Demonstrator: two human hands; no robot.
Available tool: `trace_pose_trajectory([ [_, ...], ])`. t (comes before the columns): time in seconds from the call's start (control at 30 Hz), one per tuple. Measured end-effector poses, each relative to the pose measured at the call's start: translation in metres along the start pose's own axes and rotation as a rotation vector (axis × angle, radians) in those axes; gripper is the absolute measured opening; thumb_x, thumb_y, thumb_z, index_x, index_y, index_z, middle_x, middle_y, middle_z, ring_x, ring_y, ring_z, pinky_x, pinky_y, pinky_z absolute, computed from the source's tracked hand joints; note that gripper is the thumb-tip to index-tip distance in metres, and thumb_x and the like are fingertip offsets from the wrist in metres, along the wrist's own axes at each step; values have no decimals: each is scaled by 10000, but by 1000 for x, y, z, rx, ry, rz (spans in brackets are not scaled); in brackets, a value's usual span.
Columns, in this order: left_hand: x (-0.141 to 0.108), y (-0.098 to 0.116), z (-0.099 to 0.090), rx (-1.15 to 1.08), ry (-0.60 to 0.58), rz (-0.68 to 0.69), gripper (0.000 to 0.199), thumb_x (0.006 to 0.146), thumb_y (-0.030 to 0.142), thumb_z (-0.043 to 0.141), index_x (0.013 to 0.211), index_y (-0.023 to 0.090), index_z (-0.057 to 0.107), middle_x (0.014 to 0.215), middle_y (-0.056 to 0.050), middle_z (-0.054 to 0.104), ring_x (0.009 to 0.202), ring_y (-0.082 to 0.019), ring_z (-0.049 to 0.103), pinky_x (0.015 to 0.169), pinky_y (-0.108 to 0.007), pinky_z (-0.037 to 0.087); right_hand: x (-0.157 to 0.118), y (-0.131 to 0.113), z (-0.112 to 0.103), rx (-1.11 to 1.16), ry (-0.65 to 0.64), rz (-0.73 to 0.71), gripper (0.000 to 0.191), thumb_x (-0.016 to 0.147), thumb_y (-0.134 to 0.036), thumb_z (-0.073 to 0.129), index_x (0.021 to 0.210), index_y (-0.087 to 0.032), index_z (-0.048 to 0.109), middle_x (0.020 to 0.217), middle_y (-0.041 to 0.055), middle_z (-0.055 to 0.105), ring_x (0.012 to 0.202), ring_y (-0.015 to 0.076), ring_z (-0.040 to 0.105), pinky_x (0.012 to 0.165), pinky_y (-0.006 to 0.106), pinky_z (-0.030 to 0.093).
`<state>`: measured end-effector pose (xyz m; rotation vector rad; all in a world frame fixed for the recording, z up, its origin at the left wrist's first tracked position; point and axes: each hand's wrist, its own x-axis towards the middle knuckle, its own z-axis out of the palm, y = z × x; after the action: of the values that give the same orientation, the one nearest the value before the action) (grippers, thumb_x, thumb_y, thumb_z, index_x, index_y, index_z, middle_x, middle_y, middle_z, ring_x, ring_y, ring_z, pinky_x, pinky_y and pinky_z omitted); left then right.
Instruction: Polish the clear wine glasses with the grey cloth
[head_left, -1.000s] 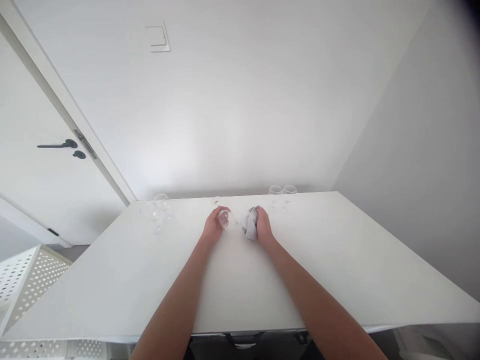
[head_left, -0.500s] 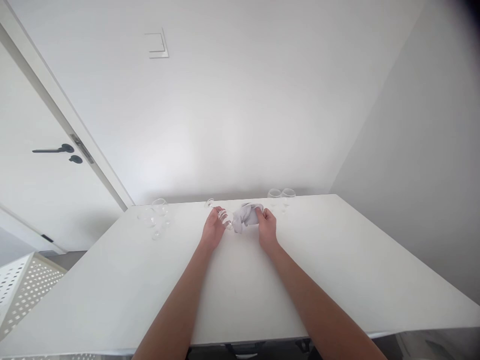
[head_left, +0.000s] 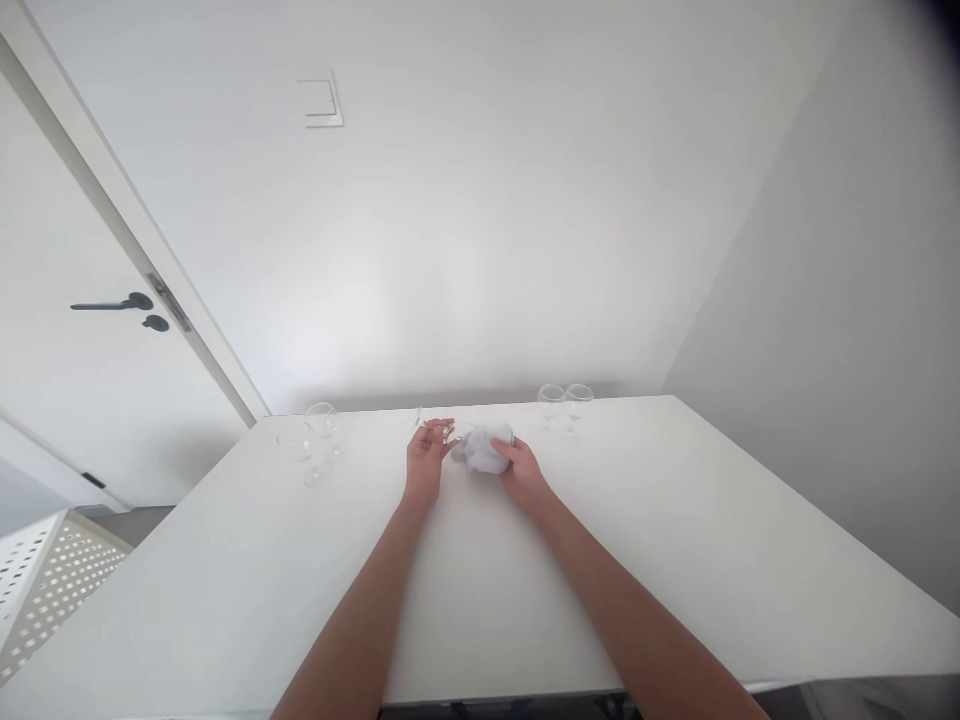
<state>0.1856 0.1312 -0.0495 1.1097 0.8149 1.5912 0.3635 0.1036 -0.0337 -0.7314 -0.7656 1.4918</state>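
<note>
Over the far middle of the white table, my left hand (head_left: 426, 462) is closed on a clear stemmed glass (head_left: 449, 432). Its foot pokes out to the left of my fingers and its bowl points right. My right hand (head_left: 520, 467) grips a crumpled light grey cloth (head_left: 484, 448), thumb on top. The cloth is pressed at the bowl end of the glass and covers much of it. Whether some cloth is inside the bowl I cannot tell.
Two stemmed glasses stand upright at the back right, one of them a wine glass (head_left: 579, 402). Two more, including another wine glass (head_left: 321, 420), stand at the back left. A white wall (head_left: 480, 250) rises behind the table (head_left: 675, 560). A perforated white basket (head_left: 60, 580) is at lower left.
My right hand has moved left and slightly down with the cloth, which now hides most of the bowl. The glass has turned a little in my left hand.
</note>
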Motion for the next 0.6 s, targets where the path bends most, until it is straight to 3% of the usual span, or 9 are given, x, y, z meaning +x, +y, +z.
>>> trace_pose_trajectory([
  [0.1,-1,0,2,24,-6,17,374,947,573,694,1084,226,705,1353,-124,680,1253,-274,655,1063,-525,586,-3,4,3,-168,-49,-75,294,775,-361,818,1003,-196,732,1027,67,734,986,254,641,886,376,491],
  [0.27,-4,-2,4,20,-25,-73,439,932,619,688,1081,207,660,1389,-159,681,1235,-289,678,1021,-537,593,-10,10,0,-563,-104,-256,186,874,-304,656,1041,-232,620,912,3,602,846,195,528,819,343,445],
  [0.37,-8,-1,7,52,-68,-128,463,939,641,660,1051,192,662,1357,-169,699,1178,-282,690,979,-498,598,-16,11,-1,-724,-199,-298,521,834,-237,648,1348,-237,564,989,27,619,848,208,533,847,366,460],
  [0.47,-13,4,11,-5,-122,-141,439,972,633,618,1067,205,643,1366,-157,702,1174,-277,693,974,-456,579,-20,8,3,-668,-292,-237,930,789,-199,661,1648,-290,317,1207,65,654,956,226,588,953,399,477],
  [0.6,-16,12,14,-132,-223,-143,362,986,562,650,1098,218,624,1385,-148,691,1211,-296,691,987,-444,549,-19,1,8,-277,-241,-8,1028,773,-220,651,1695,-371,223,1317,50,658,1069,248,646,1008,446,510],
])
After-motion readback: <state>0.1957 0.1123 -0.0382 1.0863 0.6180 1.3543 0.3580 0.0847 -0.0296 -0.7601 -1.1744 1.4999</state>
